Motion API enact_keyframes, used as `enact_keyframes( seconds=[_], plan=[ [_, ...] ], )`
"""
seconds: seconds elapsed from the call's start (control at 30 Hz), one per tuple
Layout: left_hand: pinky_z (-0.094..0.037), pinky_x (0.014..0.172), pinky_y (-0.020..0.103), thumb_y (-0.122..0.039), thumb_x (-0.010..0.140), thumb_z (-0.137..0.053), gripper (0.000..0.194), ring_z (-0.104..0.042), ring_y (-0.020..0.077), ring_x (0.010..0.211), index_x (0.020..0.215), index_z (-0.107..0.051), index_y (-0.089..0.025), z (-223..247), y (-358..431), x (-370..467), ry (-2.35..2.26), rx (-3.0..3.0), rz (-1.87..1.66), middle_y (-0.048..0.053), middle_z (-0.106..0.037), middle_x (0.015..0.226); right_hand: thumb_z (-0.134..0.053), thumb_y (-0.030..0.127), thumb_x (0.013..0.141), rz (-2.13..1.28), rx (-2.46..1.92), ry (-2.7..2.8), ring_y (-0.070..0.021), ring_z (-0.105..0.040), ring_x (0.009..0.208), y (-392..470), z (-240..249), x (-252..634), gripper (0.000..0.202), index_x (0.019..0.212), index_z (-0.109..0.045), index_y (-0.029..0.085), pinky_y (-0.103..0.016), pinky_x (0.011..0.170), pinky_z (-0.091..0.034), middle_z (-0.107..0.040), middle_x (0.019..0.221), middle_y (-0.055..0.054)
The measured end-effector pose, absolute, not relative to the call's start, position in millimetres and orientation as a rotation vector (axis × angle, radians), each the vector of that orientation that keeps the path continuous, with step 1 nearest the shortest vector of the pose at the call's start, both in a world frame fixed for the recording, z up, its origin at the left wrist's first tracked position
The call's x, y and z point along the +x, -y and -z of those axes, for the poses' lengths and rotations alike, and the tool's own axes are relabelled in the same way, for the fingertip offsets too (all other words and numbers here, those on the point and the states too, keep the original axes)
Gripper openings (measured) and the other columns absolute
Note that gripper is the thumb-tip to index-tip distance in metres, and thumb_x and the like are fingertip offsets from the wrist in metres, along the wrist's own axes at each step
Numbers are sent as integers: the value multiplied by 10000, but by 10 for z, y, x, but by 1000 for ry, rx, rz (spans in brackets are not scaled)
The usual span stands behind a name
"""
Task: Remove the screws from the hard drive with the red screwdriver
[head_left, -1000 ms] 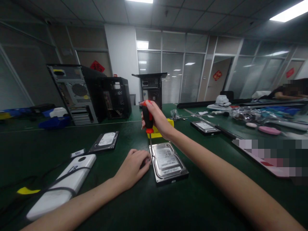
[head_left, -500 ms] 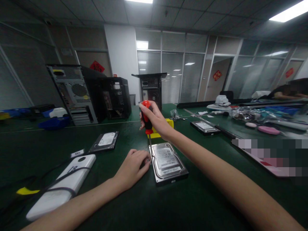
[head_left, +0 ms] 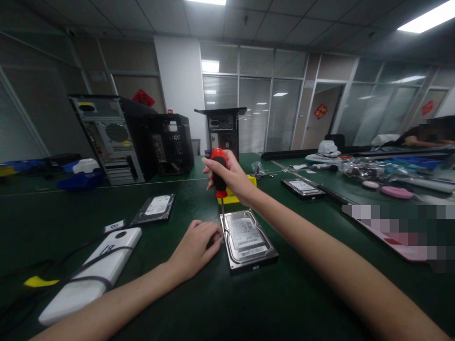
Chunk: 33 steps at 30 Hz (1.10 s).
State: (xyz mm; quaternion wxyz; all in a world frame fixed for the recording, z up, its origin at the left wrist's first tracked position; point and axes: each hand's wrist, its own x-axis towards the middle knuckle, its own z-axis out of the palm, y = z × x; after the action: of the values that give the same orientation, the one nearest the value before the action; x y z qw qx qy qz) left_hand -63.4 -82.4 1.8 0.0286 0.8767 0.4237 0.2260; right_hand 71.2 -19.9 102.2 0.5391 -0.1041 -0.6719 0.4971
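Note:
A silver hard drive point(head_left: 245, 237) with a white label lies flat on the green tabletop in front of me. In my right hand point(head_left: 229, 173) is a red and black screwdriver point(head_left: 219, 182), held nearly upright with fingers wrapped round the handle. Its metal shaft reaches down to the drive's left edge; the tip is too small to make out. My left hand point(head_left: 197, 248) rests on the table, fingers curled and fingertips against that same left side of the drive. Behind the drive, partly covered by my right hand, sits a yellow object point(head_left: 231, 196).
Other hard drives lie left point(head_left: 156, 208) and right point(head_left: 302, 187). A white power bank point(head_left: 95, 274) wrapped in black cable is near my left forearm. Computer cases point(head_left: 135, 142) stand at the back. Bagged parts point(head_left: 362, 168) and a pink-edged board point(head_left: 394, 241) are right. Another person's arm point(head_left: 423, 141) shows far right.
The screwdriver's handle has shifted slightly right and rotated in my right hand, showing more of its red top. My left hand and the hard drive have stayed put.

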Motion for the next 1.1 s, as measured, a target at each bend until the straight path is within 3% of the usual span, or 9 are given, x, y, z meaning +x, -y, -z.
enact_keyframes(
  seconds=[0.13, 0.33, 0.67, 0.8, 1.1],
  plan=[
    [-342, 766, 326, -192, 872, -435, 108, -504, 161, 719, 865, -543, -195, -27, 828, -633, -1307, 2702, -693, -9, -575, 776, -615, 430, 753, -1190, -252, 1628, -58, -459, 459, 225, -1042, 716, 373, 953, -364, 240, -204, 454, -463, -488, 663, 78],
    [-346, 763, 327, -192, 867, -439, 105, -503, 159, 718, 872, -543, -194, -41, 834, -634, -1313, 2696, -697, -8, -571, 779, -410, 526, 847, -1353, -272, 1583, -65, -457, 458, 251, -1098, 720, 317, 932, -473, 227, -203, 442, -437, -464, 647, 44],
    [-338, 764, 330, -192, 873, -434, 100, -498, 161, 723, 860, -532, -193, -35, 841, -632, -1318, 2689, -677, -10, -560, 769, -645, 413, 724, -1209, -278, 1588, -76, -547, 539, 226, -1074, 720, 322, 838, -431, 201, -244, 519, -524, -544, 737, 35],
    [-335, 767, 329, -191, 876, -431, 102, -497, 161, 722, 866, -532, -193, -39, 844, -632, -1314, 2694, -673, -11, -560, 769, -622, 408, 747, -1224, -219, 1605, -77, -566, 534, 229, -1064, 723, 339, 884, -385, 207, -244, 535, -521, -582, 736, 36],
    [-324, 768, 326, -187, 877, -433, 96, -491, 157, 719, 859, -528, -189, -17, 820, -639, -1312, 2694, -677, -14, -551, 766, -605, 453, 751, -1226, -237, 1620, -59, -477, 423, 228, -1053, 712, 394, 914, -323, 233, -207, 426, -460, -499, 624, 96]
  ],
)
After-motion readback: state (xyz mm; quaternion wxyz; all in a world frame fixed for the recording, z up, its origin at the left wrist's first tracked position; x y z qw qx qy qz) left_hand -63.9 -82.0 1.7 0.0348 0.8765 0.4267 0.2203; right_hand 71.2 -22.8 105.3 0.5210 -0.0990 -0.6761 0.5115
